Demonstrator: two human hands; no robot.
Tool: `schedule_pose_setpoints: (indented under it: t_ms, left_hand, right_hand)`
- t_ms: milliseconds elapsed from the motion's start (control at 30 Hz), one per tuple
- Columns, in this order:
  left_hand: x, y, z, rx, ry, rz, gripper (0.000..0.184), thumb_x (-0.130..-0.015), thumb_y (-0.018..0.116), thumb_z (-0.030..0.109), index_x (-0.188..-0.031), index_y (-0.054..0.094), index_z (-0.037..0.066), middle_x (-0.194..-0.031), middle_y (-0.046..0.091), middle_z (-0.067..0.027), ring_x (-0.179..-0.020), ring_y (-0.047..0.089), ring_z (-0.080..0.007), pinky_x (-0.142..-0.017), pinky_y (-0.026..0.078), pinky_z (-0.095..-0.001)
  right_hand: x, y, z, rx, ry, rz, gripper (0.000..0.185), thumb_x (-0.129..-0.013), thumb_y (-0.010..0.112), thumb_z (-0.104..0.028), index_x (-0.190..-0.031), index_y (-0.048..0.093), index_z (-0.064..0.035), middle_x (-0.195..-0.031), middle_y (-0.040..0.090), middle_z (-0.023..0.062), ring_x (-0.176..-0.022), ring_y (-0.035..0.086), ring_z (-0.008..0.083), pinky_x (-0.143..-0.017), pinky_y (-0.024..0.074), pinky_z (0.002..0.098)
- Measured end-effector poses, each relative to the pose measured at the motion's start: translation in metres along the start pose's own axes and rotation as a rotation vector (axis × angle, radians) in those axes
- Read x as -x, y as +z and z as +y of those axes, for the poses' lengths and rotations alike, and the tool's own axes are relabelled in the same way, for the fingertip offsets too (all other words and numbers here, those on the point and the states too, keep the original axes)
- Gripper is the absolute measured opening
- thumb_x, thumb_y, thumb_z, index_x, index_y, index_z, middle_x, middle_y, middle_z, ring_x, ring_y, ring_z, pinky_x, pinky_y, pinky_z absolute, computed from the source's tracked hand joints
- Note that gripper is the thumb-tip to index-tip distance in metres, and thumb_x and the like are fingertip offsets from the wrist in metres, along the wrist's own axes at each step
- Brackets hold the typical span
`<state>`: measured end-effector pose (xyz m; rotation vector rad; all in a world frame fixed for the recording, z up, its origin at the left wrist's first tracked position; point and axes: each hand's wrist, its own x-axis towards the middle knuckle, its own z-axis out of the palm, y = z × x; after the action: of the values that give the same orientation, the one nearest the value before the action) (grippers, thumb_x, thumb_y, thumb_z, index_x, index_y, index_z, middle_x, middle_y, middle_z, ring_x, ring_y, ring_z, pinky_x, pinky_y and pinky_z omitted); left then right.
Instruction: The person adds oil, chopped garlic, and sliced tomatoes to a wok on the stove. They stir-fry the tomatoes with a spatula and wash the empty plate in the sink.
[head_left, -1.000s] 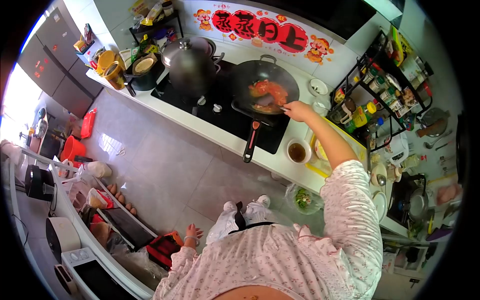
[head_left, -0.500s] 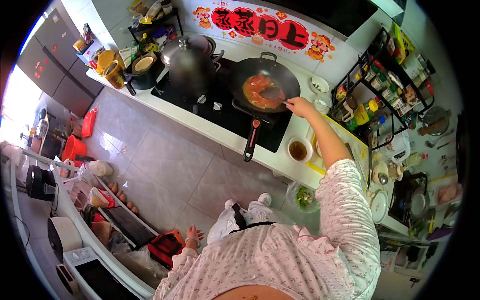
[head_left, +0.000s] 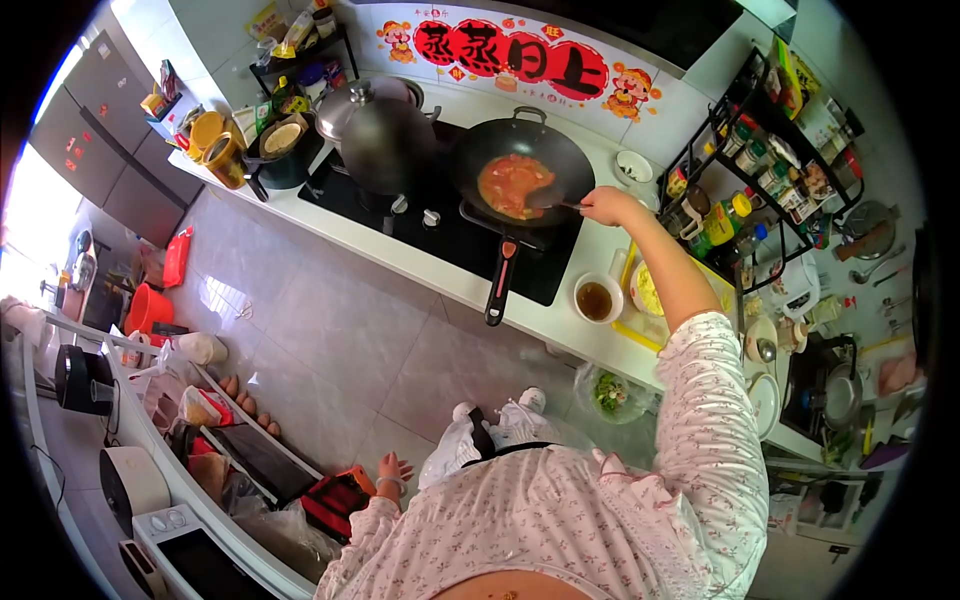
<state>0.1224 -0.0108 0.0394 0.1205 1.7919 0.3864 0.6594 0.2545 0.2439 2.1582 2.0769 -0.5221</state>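
A black wok [head_left: 500, 140] stands on the right burner of the black hob, its handle toward me. Red tomato pieces in sauce [head_left: 513, 183] lie in its middle. My right hand [head_left: 608, 206] is closed round a spatula [head_left: 552, 199], whose blade rests at the right side of the tomato. Low at my left side, over the floor, my left hand [head_left: 393, 470] hangs with its fingers apart, holding nothing. Right of the wok handle sits a white bowl of brown liquid [head_left: 597, 298]. A bowl of something yellow [head_left: 647, 289] stands beside it, partly hidden by my forearm.
A lidded steel pot [head_left: 352, 112] occupies the left burner. The black spice rack [head_left: 752, 180] is at the right, and a small white bowl [head_left: 633, 167] stands behind my right hand. A plastic bag of greens [head_left: 610, 393] hangs below the counter edge. Shelves with a microwave [head_left: 205, 560] line the left.
The spatula blade has moved to the right side of the wok, and the tomato is gathered nearer the middle. My right hand stays closed on the handle. The view has shifted slightly.
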Motion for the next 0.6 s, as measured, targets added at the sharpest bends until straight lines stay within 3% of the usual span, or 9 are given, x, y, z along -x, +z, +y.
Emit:
schedule_pose_setpoints:
  t_ms: [133,300,533,600]
  left_hand:
    - [-0.007,-0.001,0.001,0.064,0.065,-0.02,0.042,-0.078,0.039,0.034,-0.113,0.028,0.015,-0.087,0.049,-0.0112,-0.064,0.053,-0.0257,-0.051,0.045,-0.037]
    - [-0.013,-0.004,-0.005,0.055,0.033,-0.025,0.041,-0.078,0.04,0.035,-0.112,0.028,0.016,-0.087,0.05,-0.0112,-0.063,0.053,-0.0259,-0.051,0.045,-0.0375]
    - [0.0,-0.005,-0.006,0.017,-0.026,0.016,0.042,-0.078,0.039,0.035,-0.114,0.026,0.018,-0.087,0.05,-0.0119,-0.063,0.053,-0.0262,-0.051,0.045,-0.0379]
    - [-0.003,-0.006,-0.002,0.046,-0.038,0.01,0.043,-0.078,0.039,0.035,-0.115,0.026,0.018,-0.087,0.049,-0.012,-0.063,0.053,-0.0263,-0.051,0.045,-0.038]
  right_hand:
    - [0.001,-0.023,0.007,0.023,-0.007,-0.104,0.027,-0.069,0.049,-0.028,-0.087,0.057,-0.0094,-0.08,0.056,0.0113,-0.075,0.052,0.0266,-0.066,0.0415,0.0335]
    - [0.003,-0.017,-0.005,-0.058,-0.057,-0.018,0.027,-0.069,0.049,-0.028,-0.089,0.056,-0.0102,-0.081,0.056,0.0104,-0.076,0.052,0.0263,-0.066,0.0416,0.0335]
    - [-0.014,0.014,-0.001,-0.105,0.052,0.042,0.029,-0.07,0.049,-0.026,-0.092,0.055,-0.0089,-0.084,0.055,0.0122,-0.076,0.053,0.0258,-0.067,0.0413,0.0325]
    - [-0.011,0.0,0.004,-0.016,-0.038,-0.01,0.028,-0.07,0.049,-0.026,-0.092,0.055,-0.0096,-0.083,0.056,0.0121,-0.076,0.053,0.0257,-0.067,0.0414,0.0325]
